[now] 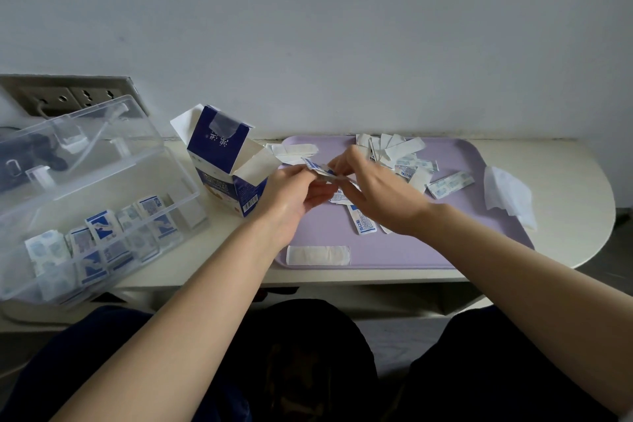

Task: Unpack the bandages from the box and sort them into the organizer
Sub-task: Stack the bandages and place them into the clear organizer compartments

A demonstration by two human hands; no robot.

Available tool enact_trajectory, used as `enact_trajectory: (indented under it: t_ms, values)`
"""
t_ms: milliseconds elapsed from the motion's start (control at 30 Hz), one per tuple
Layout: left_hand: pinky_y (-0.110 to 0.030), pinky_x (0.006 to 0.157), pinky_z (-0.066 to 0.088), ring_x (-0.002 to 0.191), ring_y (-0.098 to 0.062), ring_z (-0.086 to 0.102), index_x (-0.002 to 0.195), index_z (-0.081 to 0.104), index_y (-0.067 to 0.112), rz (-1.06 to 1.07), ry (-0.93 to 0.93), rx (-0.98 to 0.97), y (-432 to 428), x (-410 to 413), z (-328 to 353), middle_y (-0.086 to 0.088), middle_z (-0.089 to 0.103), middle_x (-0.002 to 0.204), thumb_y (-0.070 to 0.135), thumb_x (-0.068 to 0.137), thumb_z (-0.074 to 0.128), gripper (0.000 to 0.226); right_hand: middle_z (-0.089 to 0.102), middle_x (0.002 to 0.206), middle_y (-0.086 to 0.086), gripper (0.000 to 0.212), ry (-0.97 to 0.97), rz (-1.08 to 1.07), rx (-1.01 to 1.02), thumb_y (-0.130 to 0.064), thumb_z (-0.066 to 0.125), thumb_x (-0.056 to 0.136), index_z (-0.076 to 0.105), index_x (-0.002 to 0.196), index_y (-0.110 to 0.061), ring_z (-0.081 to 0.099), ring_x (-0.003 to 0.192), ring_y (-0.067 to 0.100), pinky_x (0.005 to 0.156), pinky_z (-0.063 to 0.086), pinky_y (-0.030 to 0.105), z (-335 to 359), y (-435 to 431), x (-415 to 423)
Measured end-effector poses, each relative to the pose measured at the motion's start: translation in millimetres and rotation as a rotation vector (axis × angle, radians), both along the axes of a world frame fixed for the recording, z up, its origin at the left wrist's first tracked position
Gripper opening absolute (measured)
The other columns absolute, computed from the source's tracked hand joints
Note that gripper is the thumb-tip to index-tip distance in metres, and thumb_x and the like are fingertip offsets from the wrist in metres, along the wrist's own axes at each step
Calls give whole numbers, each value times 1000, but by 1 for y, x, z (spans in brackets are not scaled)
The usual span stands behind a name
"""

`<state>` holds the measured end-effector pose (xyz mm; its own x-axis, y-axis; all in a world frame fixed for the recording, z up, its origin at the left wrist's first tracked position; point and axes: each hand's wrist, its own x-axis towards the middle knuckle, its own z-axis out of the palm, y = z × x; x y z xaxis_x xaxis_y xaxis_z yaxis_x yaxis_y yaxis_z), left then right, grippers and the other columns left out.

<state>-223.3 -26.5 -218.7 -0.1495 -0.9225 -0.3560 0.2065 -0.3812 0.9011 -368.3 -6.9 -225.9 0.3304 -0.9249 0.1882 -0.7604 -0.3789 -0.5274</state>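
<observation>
A small stack of wrapped bandages (pixel 320 169) is held above the purple tray (pixel 445 243): my left hand (pixel 294 193) pinches its left end and my right hand (pixel 373 192) grips its right end. Loose bandages (pixel 404 161) lie scattered over the tray's far part, some white, some with blue print. One large white bandage (pixel 318 255) lies at the tray's near left edge. The blue and white box (pixel 224 164) stands open left of the tray. The clear organizer (pixel 92 236) at the left holds several rows of upright bandages.
The organizer's clear lid (pixel 85 144) stands raised behind it, in front of a wall socket (pixel 68 98). A crumpled white tissue (pixel 510 195) lies at the tray's right edge. The white table (pixel 575 175) ends in a rounded right edge. My knees are below the table.
</observation>
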Motion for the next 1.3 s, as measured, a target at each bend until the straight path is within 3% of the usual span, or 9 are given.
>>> enact_trajectory:
  t_ms: [167, 300, 433, 567, 667, 767, 967, 1100, 1300]
  values:
    - [-26, 60, 59, 55, -19, 67, 73, 57, 0, -42, 68, 30, 1, 3, 2, -10, 66, 62, -5, 93, 36, 30, 49, 97, 3, 15, 72, -24, 64, -19, 39, 99, 39, 109, -7, 49, 78, 30, 68, 38, 36, 3, 3, -4]
    - [-31, 62, 58, 62, -23, 66, 86, 57, 2, -53, 89, 111, -3, 4, 0, -15, 65, 78, 24, 98, 45, 27, 39, 94, -4, 16, 147, -16, 94, -26, 38, 100, 38, 107, -11, 37, 70, 20, 61, 23, 27, 1, 4, -8]
    - [-23, 65, 57, 56, -14, 64, 83, 66, 6, -118, -240, -78, 2, 1, -8, -9, 66, 71, 3, 90, 57, 11, 44, 98, -5, 26, 132, 12, 128, -29, 51, 95, 39, 110, -12, 45, 73, 17, 64, 36, 24, -4, 3, -10]
    - [-27, 68, 55, 61, -14, 62, 79, 66, 14, -88, -499, -225, -2, 0, -18, -7, 67, 74, 8, 88, 62, 12, 47, 87, -17, 39, -71, -46, 292, -28, 63, 88, 39, 115, -13, 47, 68, 1, 56, 38, 4, -3, 3, -9]
    - [-35, 67, 50, 72, -24, 62, 87, 65, 7, -105, -683, -350, -6, -4, -27, -7, 65, 74, 14, 86, 63, 7, 55, 90, -3, 28, -158, -170, 252, -21, 54, 93, 41, 117, -13, 48, 68, 9, 57, 38, 10, -7, -4, -13]
    - [-26, 58, 36, 73, -18, 54, 93, 64, 16, -183, -896, -433, -6, -7, -35, 8, 55, 69, 21, 87, 63, 8, 57, 94, 2, 35, -113, -265, 305, -22, 56, 92, 40, 122, -13, 49, 72, 12, 58, 35, 18, -13, -10, -18]
    - [-29, 65, 40, 94, -21, 57, 104, 64, 18, -324, -1186, -571, -6, -13, -52, -2, 60, 105, 27, 92, 57, 17, 58, 106, 13, 60, 145, -262, 414, -22, 60, 90, 28, 139, -7, 48, 84, 20, 72, 38, 28, -29, -16, -18]
    - [-36, 87, 43, 111, -23, 47, 110, 57, 6, -433, -1231, -679, -14, -15, -57, -7, 51, 117, 25, 94, 53, 25, 59, 113, 14, 55, 190, -284, 446, -26, 63, 88, 37, 132, -4, 55, 93, 28, 78, 43, 36, -29, -22, -17]
    - [-33, 84, 41, 108, -25, 45, 107, 55, 5, -476, -1240, -686, -18, -16, -60, -8, 55, 112, 22, 92, 57, 22, 53, 120, 13, 49, 373, -318, 442, -39, 67, 82, 55, 118, -7, 51, 110, 30, 88, 43, 37, -28, -29, -18]
